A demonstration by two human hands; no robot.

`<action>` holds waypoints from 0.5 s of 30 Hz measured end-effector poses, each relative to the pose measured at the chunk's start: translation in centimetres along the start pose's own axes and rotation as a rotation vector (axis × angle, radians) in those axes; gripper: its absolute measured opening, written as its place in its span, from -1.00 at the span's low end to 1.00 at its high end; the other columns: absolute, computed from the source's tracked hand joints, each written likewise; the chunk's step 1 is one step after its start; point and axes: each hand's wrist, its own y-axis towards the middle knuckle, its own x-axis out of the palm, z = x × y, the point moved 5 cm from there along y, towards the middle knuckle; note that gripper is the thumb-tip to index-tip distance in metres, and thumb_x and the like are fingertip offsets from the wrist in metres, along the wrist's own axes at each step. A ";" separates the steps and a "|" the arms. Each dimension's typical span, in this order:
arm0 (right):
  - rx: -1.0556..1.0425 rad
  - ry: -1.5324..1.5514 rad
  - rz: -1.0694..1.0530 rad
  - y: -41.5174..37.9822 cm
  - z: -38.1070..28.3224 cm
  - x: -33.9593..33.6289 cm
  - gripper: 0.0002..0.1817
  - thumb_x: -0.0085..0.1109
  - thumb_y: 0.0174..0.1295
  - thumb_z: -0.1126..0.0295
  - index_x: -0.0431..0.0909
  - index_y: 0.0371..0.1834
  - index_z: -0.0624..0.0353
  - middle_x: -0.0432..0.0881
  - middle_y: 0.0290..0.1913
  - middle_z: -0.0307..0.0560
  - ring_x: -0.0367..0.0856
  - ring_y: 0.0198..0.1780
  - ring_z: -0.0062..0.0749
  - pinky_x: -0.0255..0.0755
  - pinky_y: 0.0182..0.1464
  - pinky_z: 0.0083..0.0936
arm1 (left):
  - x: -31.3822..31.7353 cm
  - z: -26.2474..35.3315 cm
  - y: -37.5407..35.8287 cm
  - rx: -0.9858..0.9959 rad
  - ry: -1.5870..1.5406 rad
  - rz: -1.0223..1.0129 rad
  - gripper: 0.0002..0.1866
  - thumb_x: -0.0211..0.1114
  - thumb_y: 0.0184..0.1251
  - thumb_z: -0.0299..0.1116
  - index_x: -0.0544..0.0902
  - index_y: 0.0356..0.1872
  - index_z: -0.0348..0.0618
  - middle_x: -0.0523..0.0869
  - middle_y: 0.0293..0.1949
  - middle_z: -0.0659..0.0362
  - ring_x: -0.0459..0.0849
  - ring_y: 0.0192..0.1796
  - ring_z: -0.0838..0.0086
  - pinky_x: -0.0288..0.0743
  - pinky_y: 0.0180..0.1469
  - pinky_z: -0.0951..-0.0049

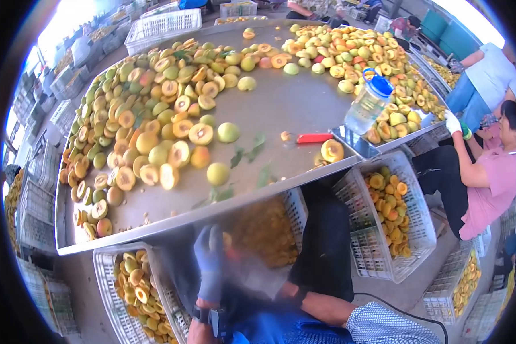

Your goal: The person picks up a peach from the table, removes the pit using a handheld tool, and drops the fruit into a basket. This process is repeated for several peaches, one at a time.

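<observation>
Metal table (286,103), round cut fruit (200,133), gloved left hand (208,258) beside blurred right hand (261,278)

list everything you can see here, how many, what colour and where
table: one, grey, centre
fruit: uncountable, yellow-green to orange, on table, in crates
leaves: several, green, on table
bottle: one, clear, blue lid, table's right
phone: one, dark, near bottle
tool: one, red handle, beside phone
crates: many, whitish, around table
co-workers: several, pink or blue tops visible, background
left hand: one, pale glove, below table
right hand: one, blurred, beside it
</observation>
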 end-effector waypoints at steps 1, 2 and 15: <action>-0.117 -0.255 -0.007 -0.1 -0.5 0.0 -0.65 0.09 0.40 0.17 0.52 0.05 0.21 0.66 -0.26 -0.12 0.57 -0.21 -0.46 0.47 -0.13 -0.43 | -0.1 -0.9 0.2 0.024 0.054 -0.023 -0.73 0.11 0.50 -0.29 0.64 -0.24 -0.30 0.61 -0.44 0.28 0.52 -0.42 0.69 0.40 -0.38 0.64; -0.123 -0.260 -0.003 -0.4 -0.6 0.0 -0.65 0.09 0.40 0.17 0.52 0.05 0.21 0.66 -0.26 -0.12 0.57 -0.21 -0.46 0.47 -0.13 -0.43 | 0.0 -1.1 0.2 0.050 0.111 -0.044 -0.74 0.11 0.50 -0.30 0.64 -0.25 -0.30 0.61 -0.45 0.28 0.51 -0.40 0.68 0.40 -0.35 0.64; -0.100 -0.089 -0.253 -1.8 0.4 -1.2 -0.70 -0.05 0.46 0.12 0.49 -0.03 0.10 0.56 -0.37 -0.34 0.55 -0.46 -0.47 0.47 -0.44 -0.38 | 0.5 0.6 -0.2 -0.190 -0.103 -0.203 -0.67 0.23 0.41 -0.16 0.68 -0.22 -0.30 0.64 -0.44 0.27 0.48 -0.36 0.65 0.45 -0.29 0.52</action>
